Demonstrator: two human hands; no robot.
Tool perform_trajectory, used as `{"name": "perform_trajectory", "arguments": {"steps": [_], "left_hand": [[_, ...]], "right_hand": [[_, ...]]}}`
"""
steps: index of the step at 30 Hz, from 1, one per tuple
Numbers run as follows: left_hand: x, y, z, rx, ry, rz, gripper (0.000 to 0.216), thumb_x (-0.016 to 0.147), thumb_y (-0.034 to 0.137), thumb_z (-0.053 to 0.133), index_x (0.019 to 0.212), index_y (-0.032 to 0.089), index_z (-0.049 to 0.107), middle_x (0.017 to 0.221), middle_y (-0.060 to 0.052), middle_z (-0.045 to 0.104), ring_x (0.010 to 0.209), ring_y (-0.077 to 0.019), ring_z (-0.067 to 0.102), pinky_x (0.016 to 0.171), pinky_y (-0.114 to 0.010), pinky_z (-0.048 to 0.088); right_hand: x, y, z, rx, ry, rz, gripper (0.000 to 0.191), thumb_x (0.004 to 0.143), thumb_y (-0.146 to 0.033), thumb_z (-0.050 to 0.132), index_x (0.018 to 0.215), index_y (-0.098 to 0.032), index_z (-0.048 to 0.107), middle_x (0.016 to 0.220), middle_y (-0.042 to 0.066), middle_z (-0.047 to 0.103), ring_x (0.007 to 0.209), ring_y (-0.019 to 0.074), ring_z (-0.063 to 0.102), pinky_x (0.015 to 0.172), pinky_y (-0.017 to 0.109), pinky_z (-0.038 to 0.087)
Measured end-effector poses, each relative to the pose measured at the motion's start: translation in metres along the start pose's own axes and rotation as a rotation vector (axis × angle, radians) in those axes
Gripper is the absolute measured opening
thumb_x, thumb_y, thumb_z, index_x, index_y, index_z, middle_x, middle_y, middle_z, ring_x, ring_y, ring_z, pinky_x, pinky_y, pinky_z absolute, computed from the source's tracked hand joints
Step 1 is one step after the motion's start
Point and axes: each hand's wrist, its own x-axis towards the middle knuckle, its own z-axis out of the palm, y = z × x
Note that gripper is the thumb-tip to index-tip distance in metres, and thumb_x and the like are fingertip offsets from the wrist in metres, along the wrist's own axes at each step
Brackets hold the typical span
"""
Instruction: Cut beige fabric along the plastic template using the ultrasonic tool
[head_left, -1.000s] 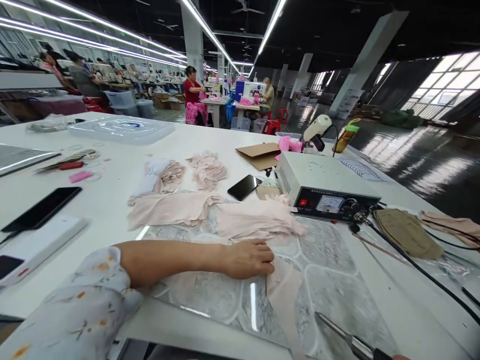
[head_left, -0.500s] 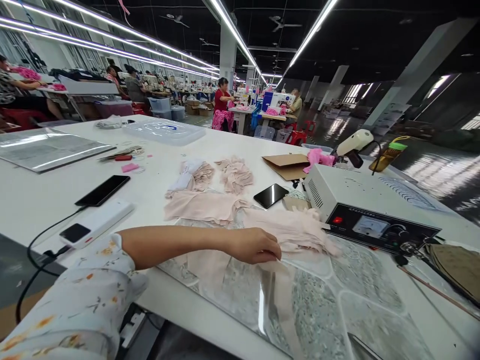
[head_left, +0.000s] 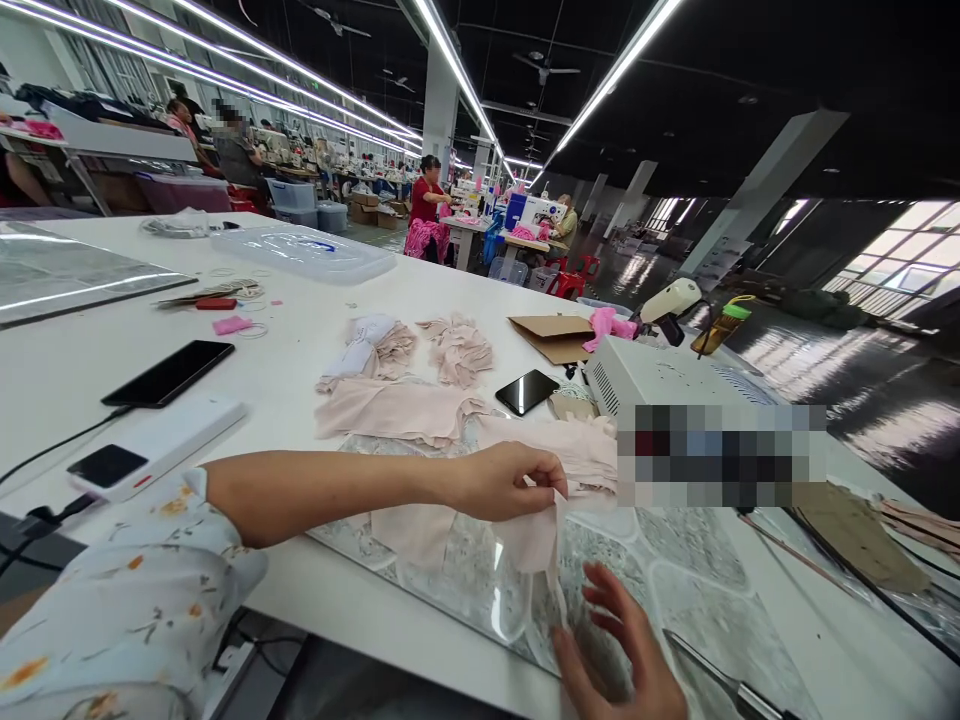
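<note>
My left hand (head_left: 504,482) pinches a pale pink fabric piece (head_left: 534,545) and lifts its edge off a glass sheet (head_left: 675,590) over a marbled surface. My right hand (head_left: 626,660) comes up from the bottom edge with fingers spread, just below the hanging fabric, and a metal tool (head_left: 731,685) lies by its wrist. More pink fabric pieces (head_left: 405,410) lie beyond my left hand, with two smaller heaps (head_left: 457,350) further back.
A white control box (head_left: 660,375) stands to the right, its front blurred. A black phone (head_left: 527,391) lies by the fabric; another phone (head_left: 169,373) and a white power bank (head_left: 150,445) lie left. Cardboard (head_left: 551,335), a clear tray (head_left: 304,252) and seated people are behind.
My left hand went from pressing the fabric flat to pinching and lifting it. My right hand has come into view from below. The camera turned left, then partly back.
</note>
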Motion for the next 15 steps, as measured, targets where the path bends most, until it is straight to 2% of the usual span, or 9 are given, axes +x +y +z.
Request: {"name": "perform_trajectory", "arguments": {"steps": [1,3,5,7,10,12,14,15], "left_hand": [[-0.002,0.003,-0.001,-0.024,0.012,-0.011,0.012,0.084,0.007,0.051,0.088,0.015,0.059,0.07,0.005,0.055,0.059,-0.0068,0.046,0.057,-0.015,0.039],[-0.012,0.006,-0.007,-0.065,0.052,-0.036,0.009,0.085,0.011,0.049,0.087,0.015,0.057,0.073,0.003,0.057,0.059,-0.0069,0.046,0.054,-0.015,0.038],[-0.031,0.003,-0.018,-0.101,0.105,-0.071,0.007,0.085,0.018,0.049,0.087,0.016,0.056,0.078,0.002,0.058,0.059,-0.0076,0.046,0.052,-0.015,0.037],[-0.056,-0.004,-0.03,-0.128,0.155,-0.117,0.012,0.083,0.027,0.052,0.089,0.017,0.055,0.078,0.001,0.057,0.057,-0.0081,0.044,0.049,-0.016,0.035],[-0.097,-0.023,-0.044,-0.156,0.229,-0.205,0.023,0.081,0.038,0.051,0.088,0.017,0.053,0.072,0.002,0.052,0.057,-0.01,0.043,0.049,-0.018,0.036],[-0.121,-0.041,-0.051,-0.186,0.321,-0.367,0.029,0.078,0.044,0.053,0.09,0.018,0.054,0.065,0.005,0.045,0.055,-0.0107,0.04,0.047,-0.018,0.034],[-0.138,-0.06,-0.057,-0.119,0.344,-0.487,0.031,0.079,0.046,0.049,0.091,0.018,0.055,0.062,0.005,0.042,0.054,-0.0116,0.038,0.048,-0.02,0.033],[-0.144,-0.069,-0.059,-0.01,0.351,-0.524,0.03,0.079,0.044,0.046,0.091,0.018,0.056,0.062,0.004,0.044,0.055,-0.0126,0.04,0.049,-0.02,0.034]], "right_hand": [[0.005,-0.01,0.012,0.017,-0.022,-0.052,0.061,0.076,-0.062,0.066,0.122,-0.021,0.063,0.111,0.012,0.071,0.093,0.029,0.068,0.084,0.041,0.054],[0.014,-0.025,0.024,0.062,-0.107,-0.054,0.045,0.081,-0.06,0.061,0.1,-0.021,0.072,0.091,0.009,0.074,0.078,0.0232,0.068,0.074,0.033,0.054],[0.021,-0.033,0.024,0.135,-0.204,0.011,0.043,0.083,-0.06,0.058,0.089,-0.02,0.073,0.075,0.007,0.071,0.067,0.0199,0.065,0.065,0.028,0.052],[0.028,-0.041,0.018,0.226,-0.342,0.072,0.044,0.083,-0.061,0.058,0.088,-0.02,0.073,0.066,0.004,0.067,0.061,0.018,0.062,0.06,0.026,0.05],[0.043,-0.06,0.02,0.282,-0.671,0.086,0.048,0.083,-0.065,0.052,0.074,-0.019,0.067,0.06,0.003,0.06,0.056,0.0155,0.057,0.055,0.026,0.047],[0.056,-0.075,0.033,0.189,-0.892,0.068,0.054,0.083,-0.068,0.041,0.064,-0.02,0.059,0.058,0.003,0.058,0.053,0.0144,0.055,0.054,0.027,0.046],[0.07,-0.087,0.054,0.116,-0.953,0.07,0.052,0.083,-0.065,0.038,0.06,-0.021,0.054,0.053,0.002,0.054,0.047,0.0134,0.051,0.049,0.026,0.043],[0.076,-0.092,0.066,0.08,-0.954,0.063,0.049,0.083,-0.061,0.038,0.058,-0.021,0.051,0.053,0.001,0.054,0.046,0.0128,0.05,0.047,0.026,0.041]]}}
